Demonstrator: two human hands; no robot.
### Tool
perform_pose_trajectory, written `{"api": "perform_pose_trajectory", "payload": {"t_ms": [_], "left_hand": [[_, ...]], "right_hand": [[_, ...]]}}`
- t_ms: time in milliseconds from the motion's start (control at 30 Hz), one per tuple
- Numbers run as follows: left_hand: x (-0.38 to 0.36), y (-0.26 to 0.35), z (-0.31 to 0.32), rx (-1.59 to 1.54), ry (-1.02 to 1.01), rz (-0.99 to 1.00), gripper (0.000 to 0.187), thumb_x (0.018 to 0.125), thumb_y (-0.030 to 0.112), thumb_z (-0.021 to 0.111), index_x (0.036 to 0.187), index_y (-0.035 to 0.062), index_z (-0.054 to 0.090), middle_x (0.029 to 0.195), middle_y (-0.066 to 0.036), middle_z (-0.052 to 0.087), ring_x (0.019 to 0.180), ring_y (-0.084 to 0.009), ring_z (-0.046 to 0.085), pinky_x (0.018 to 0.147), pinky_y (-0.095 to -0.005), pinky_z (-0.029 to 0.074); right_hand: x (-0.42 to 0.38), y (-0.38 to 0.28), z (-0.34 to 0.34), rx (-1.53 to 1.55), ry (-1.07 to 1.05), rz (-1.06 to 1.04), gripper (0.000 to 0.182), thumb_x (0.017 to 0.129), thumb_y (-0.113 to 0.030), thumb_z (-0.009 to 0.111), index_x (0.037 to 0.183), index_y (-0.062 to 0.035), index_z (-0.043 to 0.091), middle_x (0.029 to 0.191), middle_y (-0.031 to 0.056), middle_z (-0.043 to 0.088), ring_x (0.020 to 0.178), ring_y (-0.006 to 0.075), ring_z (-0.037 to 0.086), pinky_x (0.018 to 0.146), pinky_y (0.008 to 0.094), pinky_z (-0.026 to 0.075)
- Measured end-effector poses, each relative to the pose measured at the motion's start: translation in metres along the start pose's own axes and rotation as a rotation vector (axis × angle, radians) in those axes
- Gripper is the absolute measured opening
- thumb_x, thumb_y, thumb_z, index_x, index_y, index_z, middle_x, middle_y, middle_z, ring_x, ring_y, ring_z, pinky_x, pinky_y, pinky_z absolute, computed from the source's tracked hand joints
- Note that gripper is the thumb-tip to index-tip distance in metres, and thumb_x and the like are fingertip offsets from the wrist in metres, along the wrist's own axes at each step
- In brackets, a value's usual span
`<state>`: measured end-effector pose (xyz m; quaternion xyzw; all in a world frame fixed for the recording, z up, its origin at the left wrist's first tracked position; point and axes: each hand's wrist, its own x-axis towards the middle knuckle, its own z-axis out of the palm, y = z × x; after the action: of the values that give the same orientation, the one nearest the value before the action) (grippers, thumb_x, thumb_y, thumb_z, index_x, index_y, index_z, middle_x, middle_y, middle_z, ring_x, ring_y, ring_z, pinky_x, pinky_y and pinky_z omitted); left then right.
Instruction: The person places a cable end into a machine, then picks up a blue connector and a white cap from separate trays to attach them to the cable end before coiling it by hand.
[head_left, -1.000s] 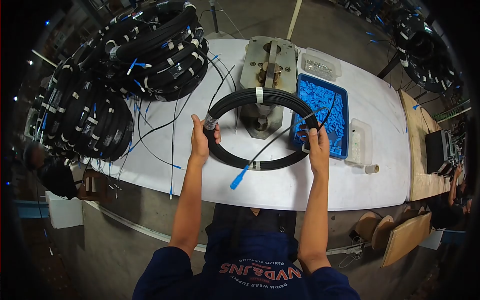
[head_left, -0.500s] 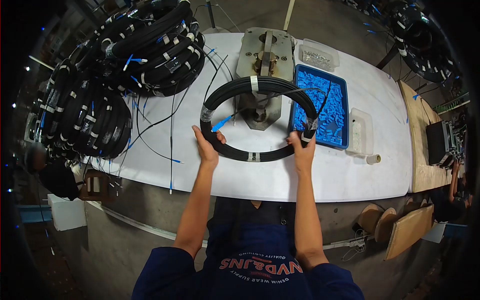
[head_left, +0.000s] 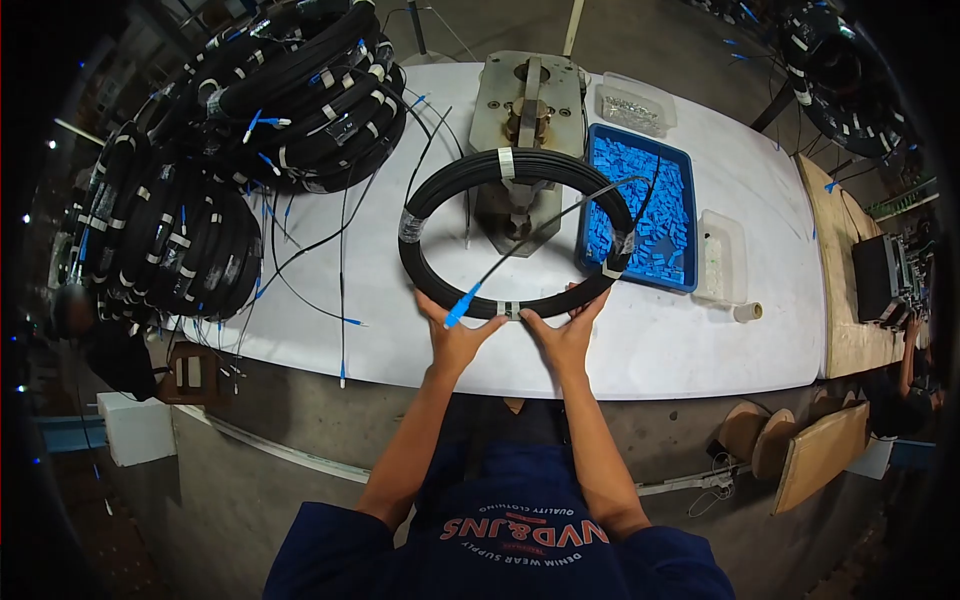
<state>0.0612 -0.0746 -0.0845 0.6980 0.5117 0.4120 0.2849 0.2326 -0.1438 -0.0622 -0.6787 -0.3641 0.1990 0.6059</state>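
Observation:
A black cable coil (head_left: 448, 183), bound with white and clear tape bands, is tilted over the table, its near side toward me. My left hand (head_left: 458, 343) grips its near rim left of the front band, thumb along the edge. On the other side of that band, my right hand (head_left: 568, 342) grips the rim, fingers behind it. Both thumbs point inward at the band. A loose cable end crosses the ring, and its blue connector (head_left: 460, 307) hangs by my left hand. Behind the coil stands a metal fixture (head_left: 500, 105), partly hidden.
Stacked cable coils (head_left: 215, 250) fill the table's left, with loose ends trailing. On the right are a blue tray (head_left: 691, 215) of blue pieces, two clear containers (head_left: 739, 262) and a small roll (head_left: 747, 313). Another person's hand (head_left: 912, 330) is at the far right.
Both hands have slid from the coil's left and right sides to its near rim, close together. The blue connector has swung down and right over the near rim.

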Motion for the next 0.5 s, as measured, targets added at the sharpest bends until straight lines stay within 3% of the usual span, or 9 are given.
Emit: {"api": "perform_pose_trajectory", "payload": {"t_ms": [67, 233, 300, 433, 500], "left_hand": [[0.002, -0.004, 0.005, 0.119, -0.01, -0.042, 0.146, 0.059, 0.035, 0.097, 0.144, -0.0149, -0.01, 0.144, -0.038, 0.019, 0.137, -0.0476, 0.028, 0.114, -0.0505, 0.028], [0.004, 0.0, 0.003, -0.063, 0.0, -0.021, 0.144, 0.06, 0.035, 0.096, 0.143, -0.0166, -0.009, 0.142, -0.041, 0.02, 0.134, -0.0485, 0.031, 0.113, -0.0512, 0.029], [0.004, 0.003, 0.004, 0.023, 0.026, 0.024, 0.142, 0.06, 0.026, 0.096, 0.146, -0.0084, -0.011, 0.141, -0.035, 0.026, 0.13, -0.0435, 0.041, 0.108, -0.0484, 0.038], [0.003, 0.005, 0.004, 0.041, 0.014, 0.002, 0.143, 0.061, 0.026, 0.096, 0.146, -0.0079, -0.014, 0.141, -0.035, 0.025, 0.13, -0.0445, 0.04, 0.108, -0.0502, 0.038], [0.003, 0.005, 0.005, 0.088, 0.054, 0.034, 0.134, 0.062, 0.026, 0.096, 0.144, -0.0094, -0.004, 0.137, -0.033, 0.03, 0.126, -0.0419, 0.042, 0.106, -0.0486, 0.039]], "right_hand": [[-0.001, -0.005, 0.002, -0.088, 0.013, 0.007, 0.14, 0.061, -0.021, 0.095, 0.153, 0.0024, -0.007, 0.139, 0.0272, 0.039, 0.125, 0.0345, 0.048, 0.105, 0.0407, 0.042], [0.001, -0.009, 0.003, -0.134, -0.005, 0.031, 0.144, 0.058, -0.023, 0.096, 0.152, 0.0044, -0.008, 0.139, 0.0268, 0.035, 0.124, 0.0345, 0.046, 0.104, 0.0401, 0.041], [0.002, -0.011, 0.004, -0.126, -0.008, 0.034, 0.143, 0.057, -0.023, 0.096, 0.152, 0.0047, -0.008, 0.14, 0.0264, 0.035, 0.124, 0.0342, 0.046, 0.104, 0.0401, 0.042], [0.002, -0.017, 0.002, -0.137, -0.027, 0.039, 0.146, 0.056, -0.024, 0.097, 0.152, 0.0042, -0.01, 0.14, 0.0266, 0.034, 0.124, 0.0347, 0.047, 0.104, 0.0392, 0.042], [0.002, -0.018, 0.002, -0.144, -0.028, 0.026, 0.147, 0.056, -0.024, 0.097, 0.152, 0.0041, -0.011, 0.141, 0.027, 0.034, 0.123, 0.0349, 0.047, 0.103, 0.0389, 0.043]]}}
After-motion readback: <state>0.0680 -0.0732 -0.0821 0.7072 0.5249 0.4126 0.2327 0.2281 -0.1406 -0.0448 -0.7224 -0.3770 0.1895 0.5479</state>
